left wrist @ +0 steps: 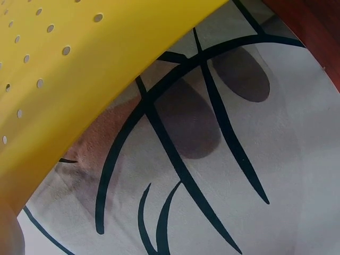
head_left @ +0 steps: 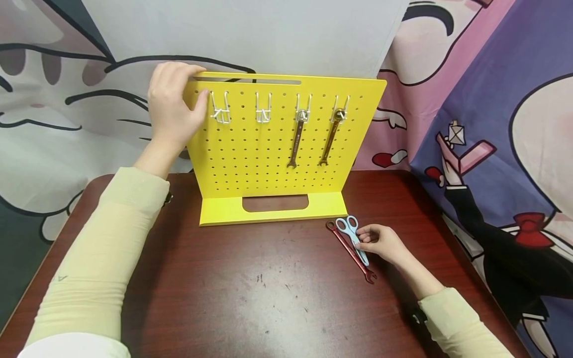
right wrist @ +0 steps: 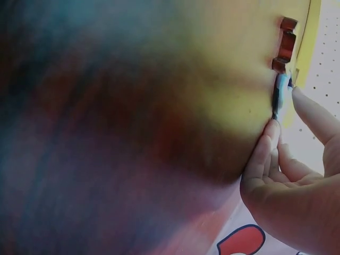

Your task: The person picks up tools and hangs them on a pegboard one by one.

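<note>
In the head view my left hand (head_left: 174,102) holds the top left corner of a yellow pegboard (head_left: 268,179), its thumb on the front face. At the right, my right hand (head_left: 380,242) pinches light blue scissors (head_left: 355,237) along one side, thumb and fingertips at the part below the handle loops. The scissors lie along a red combination wrench (head_left: 346,247), covering part of it. In the right wrist view the scissors (right wrist: 281,93) show edge-on by the thumb and fingertips, with the wrench (right wrist: 287,45) beyond.
Two combination wrenches, one dark (head_left: 296,141) and one bronze-coloured (head_left: 330,141), hang from white hooks on the board. Two more white hooks (head_left: 220,112) at the left hold nothing. The board's foot rests on a reddish-brown table (head_left: 215,288). Printed cloth (head_left: 506,124) hangs behind.
</note>
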The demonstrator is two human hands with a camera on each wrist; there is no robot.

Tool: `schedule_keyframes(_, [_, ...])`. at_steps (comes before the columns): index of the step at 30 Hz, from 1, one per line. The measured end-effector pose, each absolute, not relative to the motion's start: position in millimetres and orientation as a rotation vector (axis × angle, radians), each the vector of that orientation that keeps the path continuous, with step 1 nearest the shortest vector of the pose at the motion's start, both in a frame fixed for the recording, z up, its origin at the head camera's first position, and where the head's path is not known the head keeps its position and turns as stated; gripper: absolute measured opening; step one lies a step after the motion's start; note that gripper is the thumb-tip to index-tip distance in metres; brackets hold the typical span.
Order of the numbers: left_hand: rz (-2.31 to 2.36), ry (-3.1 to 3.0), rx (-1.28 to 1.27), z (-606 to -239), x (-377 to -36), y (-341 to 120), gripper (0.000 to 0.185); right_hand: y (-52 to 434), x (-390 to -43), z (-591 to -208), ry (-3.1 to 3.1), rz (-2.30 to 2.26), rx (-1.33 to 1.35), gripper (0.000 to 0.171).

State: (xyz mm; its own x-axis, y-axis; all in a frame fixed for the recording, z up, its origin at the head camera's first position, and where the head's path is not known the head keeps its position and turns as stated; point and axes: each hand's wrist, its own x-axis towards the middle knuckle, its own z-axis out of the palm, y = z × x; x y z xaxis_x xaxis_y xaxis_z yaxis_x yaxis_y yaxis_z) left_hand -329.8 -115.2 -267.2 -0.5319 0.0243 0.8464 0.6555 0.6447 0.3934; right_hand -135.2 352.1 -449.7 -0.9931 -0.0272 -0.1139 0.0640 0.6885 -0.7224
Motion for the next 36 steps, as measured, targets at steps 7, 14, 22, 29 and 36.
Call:
schedule_keyframes(7, [-0.902,-1.978,-0.538,-267.6,-331.1,-115.4,0.03,349.3,-136.9,-452.1,2.843,-1.109,0.031,0.04])
schedule_keyframes(14, [-0.899,-1.968,-0.536,-267.3,-332.4,-116.8,0.03,347.1,-137.9,-450.2,2.898,-0.992,0.004,0.04])
schedule_keyframes(22, [-0.898,-1.973,-0.533,-267.2,-333.3,-117.0,0.03,348.2,-137.8,-448.3,2.898,-0.973,0.008,0.035])
schedule_keyframes(29, [-0.898,-1.975,-0.54,-268.5,-333.1,-115.8,0.03,348.0,-135.0,-446.9,2.91,-0.923,0.038,0.031])
schedule_keyframes(36, [-0.896,-1.986,-0.536,-268.7,-332.7,-115.7,0.03,346.0,-133.5,-444.4,2.92,-0.869,0.074,0.028])
